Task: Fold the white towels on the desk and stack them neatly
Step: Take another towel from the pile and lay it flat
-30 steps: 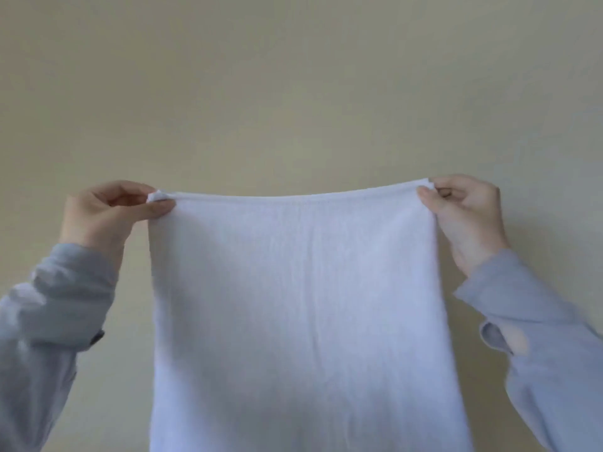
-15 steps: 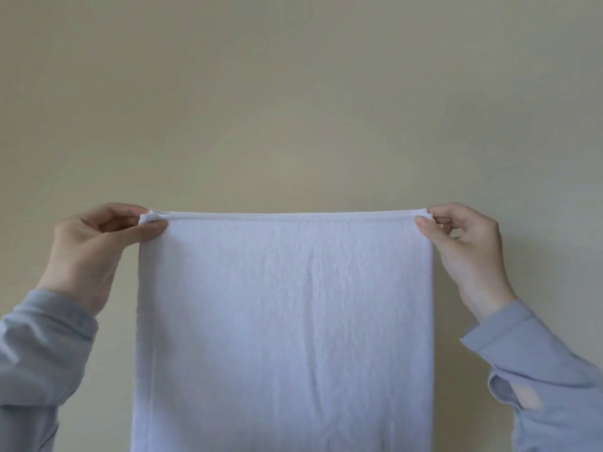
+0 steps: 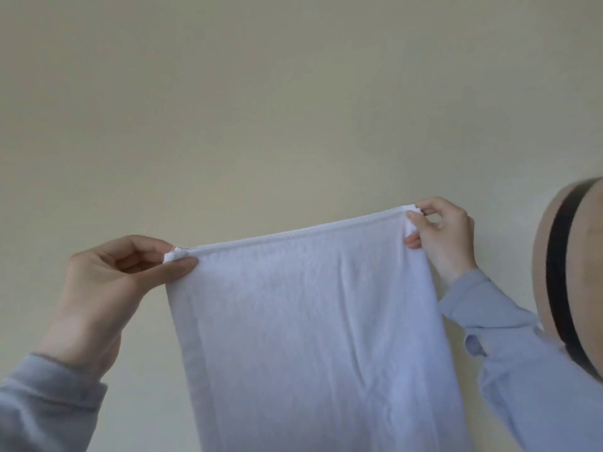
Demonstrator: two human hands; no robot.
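Now one white towel [image 3: 310, 337] hangs across the lower middle of the frame, its two top corners pinched by the left hand [image 3: 107, 288] and right hand [image 3: 443, 233], right corner higher.

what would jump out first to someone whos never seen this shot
A white towel hangs spread out in the middle of the view, in front of a plain beige wall. The left hand pinches its top left corner and the right hand pinches the top right corner higher up, so the top edge slants. At the right edge is a tan rounded thing with a black band; I cannot tell what it is.
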